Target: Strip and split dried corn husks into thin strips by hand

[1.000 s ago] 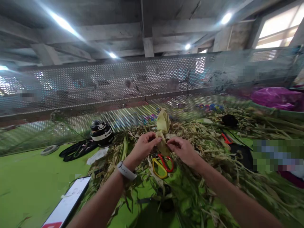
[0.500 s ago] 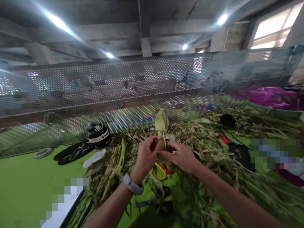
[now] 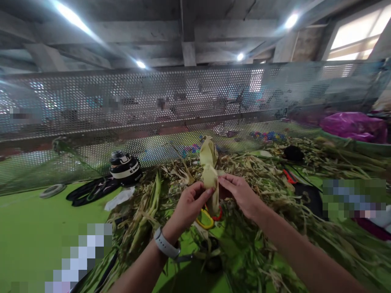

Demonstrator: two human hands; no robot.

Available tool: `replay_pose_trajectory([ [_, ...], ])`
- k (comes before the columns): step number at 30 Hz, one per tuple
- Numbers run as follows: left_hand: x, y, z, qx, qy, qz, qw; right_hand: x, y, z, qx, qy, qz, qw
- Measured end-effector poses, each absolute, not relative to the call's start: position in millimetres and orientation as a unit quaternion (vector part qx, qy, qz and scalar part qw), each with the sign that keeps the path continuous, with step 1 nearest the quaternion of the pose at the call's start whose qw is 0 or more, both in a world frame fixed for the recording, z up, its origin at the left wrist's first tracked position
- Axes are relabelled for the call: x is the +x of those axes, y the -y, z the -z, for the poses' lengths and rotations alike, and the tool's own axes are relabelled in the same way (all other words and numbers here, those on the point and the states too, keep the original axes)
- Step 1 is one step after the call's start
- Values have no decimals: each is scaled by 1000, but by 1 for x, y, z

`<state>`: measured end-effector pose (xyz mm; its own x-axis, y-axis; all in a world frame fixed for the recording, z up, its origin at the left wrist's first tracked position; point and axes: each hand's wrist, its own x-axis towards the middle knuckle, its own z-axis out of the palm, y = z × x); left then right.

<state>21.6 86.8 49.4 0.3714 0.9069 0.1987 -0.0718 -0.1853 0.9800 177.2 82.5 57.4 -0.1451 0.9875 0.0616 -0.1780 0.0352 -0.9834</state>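
Between my hands stands a pale corn husk figure (image 3: 209,175), upright, with a puffed upper part above a narrow, cinched middle. My left hand (image 3: 193,202) pinches its lower part from the left, thumb in front. On the right, my right hand (image 3: 240,193) has its thumb and fingertips closed at the figure's edge by the cinched middle. Just below lie scissors with one yellow handle (image 3: 205,219) and one red handle (image 3: 217,213), their blades hidden. A white watch (image 3: 166,243) sits on my left wrist.
Dry corn husks (image 3: 253,171) spread over the green table (image 3: 30,228). A black round container (image 3: 125,167), a white tissue (image 3: 119,198) and a grey ring (image 3: 53,191) lie left. A perforated screen (image 3: 152,106) stands behind. Far right is a purple plastic bag (image 3: 354,126).
My right hand has moved up and slightly right along the husk figure. My left hand has shifted a little lower, so more of the figure's lower front shows.
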Motion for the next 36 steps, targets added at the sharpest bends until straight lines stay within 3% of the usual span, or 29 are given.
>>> replay_pose_trajectory([
  [5, 22, -84, -49, 623, -356, -494, 491, 173, -80, -56, -385, 562, -562, 470],
  [12, 11, -88, -40, 677, -348, -444, 472, 172, -79, -56, -397, 559, -567, 456],
  [18, -2, -85, -47, 709, -302, -328, 547, 172, -81, -52, -411, 590, -515, 467],
  [24, 4, -87, -44, 678, -363, -436, 467, 169, -76, -51, -410, 653, -504, 389],
  [30, 7, -92, -40, 662, -348, -439, 499, 173, -78, -52, -426, 693, -422, 401],
  [36, -5, -97, -42, 717, -339, -331, 511, 175, -74, -56, -477, 747, -325, 332],
])
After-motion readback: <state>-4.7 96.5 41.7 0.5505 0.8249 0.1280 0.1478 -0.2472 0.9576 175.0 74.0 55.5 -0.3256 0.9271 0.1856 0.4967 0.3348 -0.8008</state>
